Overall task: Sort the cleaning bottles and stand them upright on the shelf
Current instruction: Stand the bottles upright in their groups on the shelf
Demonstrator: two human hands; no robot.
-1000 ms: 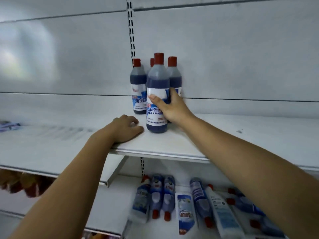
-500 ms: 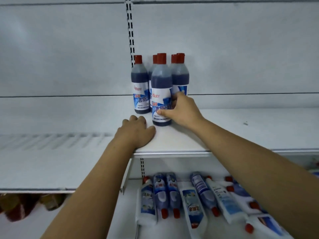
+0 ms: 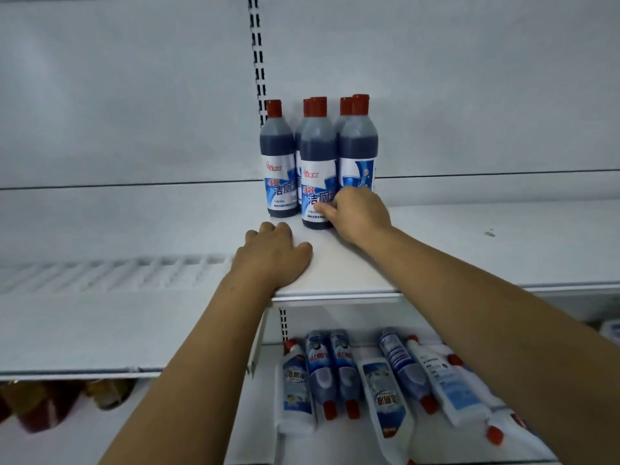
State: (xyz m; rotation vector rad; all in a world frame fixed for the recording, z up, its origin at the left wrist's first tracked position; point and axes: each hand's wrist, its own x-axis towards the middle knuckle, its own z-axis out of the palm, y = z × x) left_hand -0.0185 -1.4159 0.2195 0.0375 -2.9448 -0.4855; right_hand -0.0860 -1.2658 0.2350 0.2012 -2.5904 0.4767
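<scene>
Several dark blue cleaning bottles with red caps stand upright in a tight group at the back of the white upper shelf (image 3: 469, 250). My right hand (image 3: 355, 213) grips the lower part of the front middle bottle (image 3: 317, 156), thumb on its label. Another bottle (image 3: 280, 162) stands to its left and one (image 3: 359, 146) to its right. My left hand (image 3: 273, 256) rests on the shelf just in front of the group, fingers loosely curled, holding nothing. On the lower shelf lie several bottles on their sides, blue ones (image 3: 320, 370) and white ones (image 3: 385, 397).
A slotted upright rail (image 3: 256, 62) runs up the back wall behind the bottles. A lower white shelf (image 3: 100, 330) extends to the left, with brownish goods (image 3: 40, 404) underneath. A small dark speck (image 3: 489, 233) lies on the upper shelf at right.
My right hand has pushed the front bottle back into the group, where it now stands beside the others. My left hand has stayed resting on the shelf in front of them.
</scene>
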